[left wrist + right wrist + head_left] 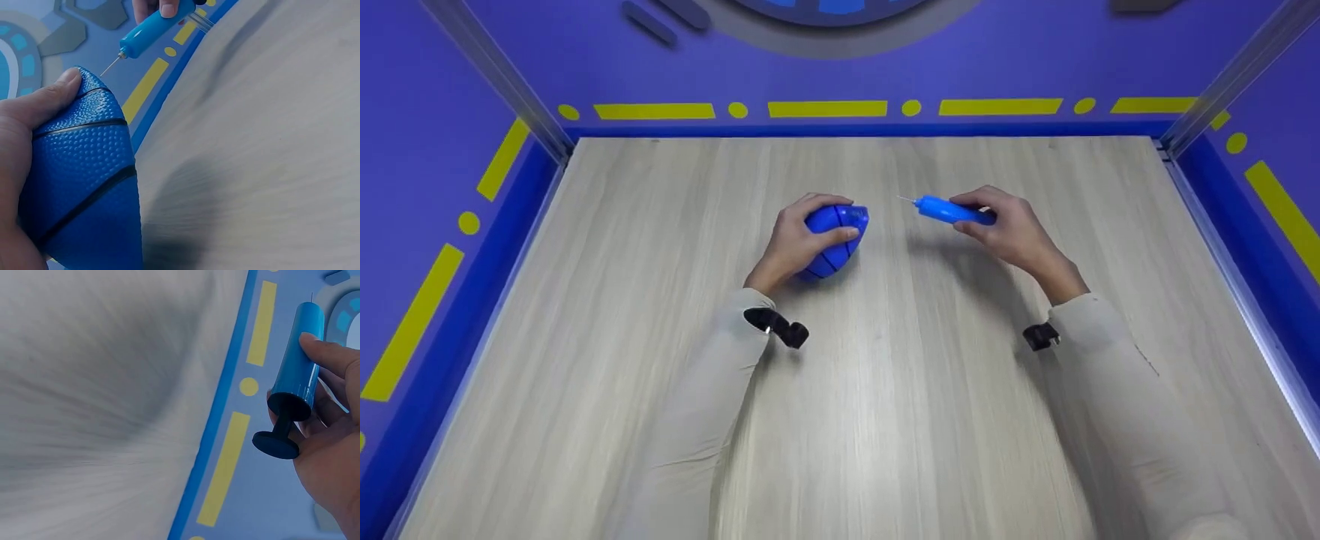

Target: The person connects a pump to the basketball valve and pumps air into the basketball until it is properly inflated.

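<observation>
A deflated blue ball (826,259) with black seam lines and a pebbled skin is in my left hand (801,238). Its thumb lies over the ball near the pinched-in upper end. Across a gap, my right hand (1011,225) grips a blue hand pump (941,209) by its barrel. A thin needle (111,67) sticks out of the pump's tip and points toward the ball; in the head view the two are apart. The pump's black plunger handle (277,444) shows below the right palm in the right wrist view.
Both hands are above a light wood-grain table (877,420). Blue-purple panels (840,75) with yellow dashes stand at the back and both sides. Black wrist mounts (1041,337) sit on the cream sleeves (690,442).
</observation>
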`<state>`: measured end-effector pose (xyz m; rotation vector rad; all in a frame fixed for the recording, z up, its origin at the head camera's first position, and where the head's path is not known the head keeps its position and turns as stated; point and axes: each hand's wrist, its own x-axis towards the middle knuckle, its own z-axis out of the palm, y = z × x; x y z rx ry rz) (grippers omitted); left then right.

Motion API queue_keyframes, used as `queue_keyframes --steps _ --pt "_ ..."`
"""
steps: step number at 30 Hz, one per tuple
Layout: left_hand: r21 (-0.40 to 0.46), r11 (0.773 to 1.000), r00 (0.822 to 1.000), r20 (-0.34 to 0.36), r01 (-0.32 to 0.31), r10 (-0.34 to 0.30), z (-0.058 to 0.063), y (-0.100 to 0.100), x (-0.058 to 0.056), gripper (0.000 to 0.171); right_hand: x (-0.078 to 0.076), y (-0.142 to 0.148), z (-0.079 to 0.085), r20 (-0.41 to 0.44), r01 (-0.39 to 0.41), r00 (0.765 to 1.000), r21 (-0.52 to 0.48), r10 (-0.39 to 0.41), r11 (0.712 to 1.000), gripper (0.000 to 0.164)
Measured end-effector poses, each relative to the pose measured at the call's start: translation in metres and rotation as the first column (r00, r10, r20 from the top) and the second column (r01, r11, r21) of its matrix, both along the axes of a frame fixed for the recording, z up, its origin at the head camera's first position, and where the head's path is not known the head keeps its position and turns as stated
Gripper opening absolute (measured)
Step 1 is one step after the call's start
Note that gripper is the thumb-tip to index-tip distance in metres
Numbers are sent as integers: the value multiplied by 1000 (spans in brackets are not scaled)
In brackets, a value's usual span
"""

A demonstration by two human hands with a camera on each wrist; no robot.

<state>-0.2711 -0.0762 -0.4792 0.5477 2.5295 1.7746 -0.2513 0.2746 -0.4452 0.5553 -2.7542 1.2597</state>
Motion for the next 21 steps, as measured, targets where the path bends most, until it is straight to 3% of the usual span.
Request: queue_keyframes --steps 4,10,21 --pt "68 998 999 45 -8 5 0 1 2 48 3 -3 6 -9 -33 999 -23 32 999 34" --pt "135 991 998 54 -18 11 -2 1 3 48 7 -8 13 -30 -62 998 -20 62 998 35" --pt "181 983 998 57 -34 24 -3 1 4 47 11 -15 21 -60 -96 993 31 98 995 36"
